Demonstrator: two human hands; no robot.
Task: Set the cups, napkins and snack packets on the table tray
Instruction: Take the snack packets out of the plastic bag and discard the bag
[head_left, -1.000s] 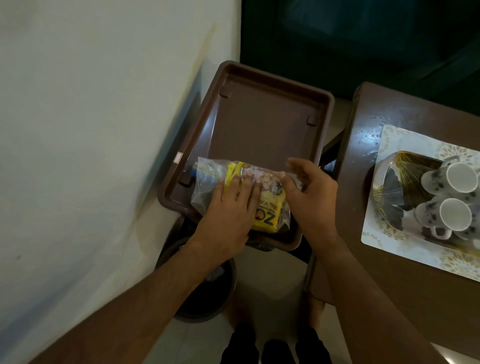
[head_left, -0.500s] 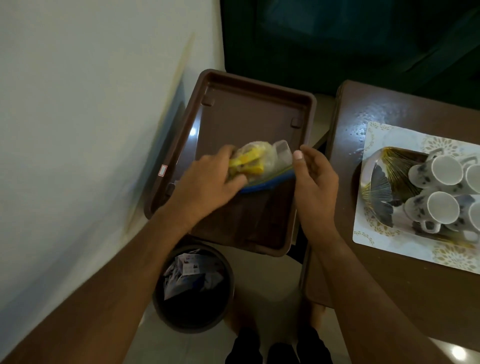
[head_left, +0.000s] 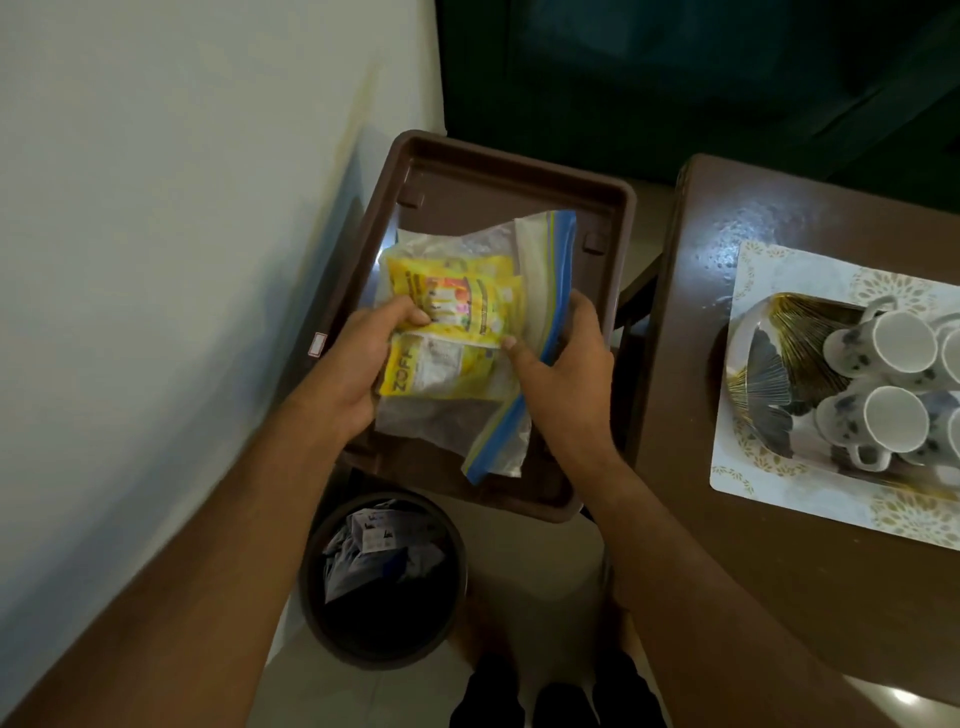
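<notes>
1. Snack packets, yellow and sealed inside a clear zip bag with a blue closure strip, sit above the middle of the brown tray, which lies beside the wall, apart from the counter.
2. The left hand holds the packets through the plastic, thumb on top and fingers curled under the bag's left edge.
3. The right hand grips the bag at the blue strip, thumb laid across the front and fingers wrapped behind.
4. The step in hand looks like getting the packets free of the bag, or laying them flat in the tray; which one cannot be told.
5. To do it well, the right hand should keep the strip taut while the left steadies the packets, so that the thin plastic does not crumple and spill them over the tray's near edge toward the bin below.
6. Cups rest on their sides on a gold-patterned dish over a placemat at the counter's right side; no napkins are visible.
</notes>
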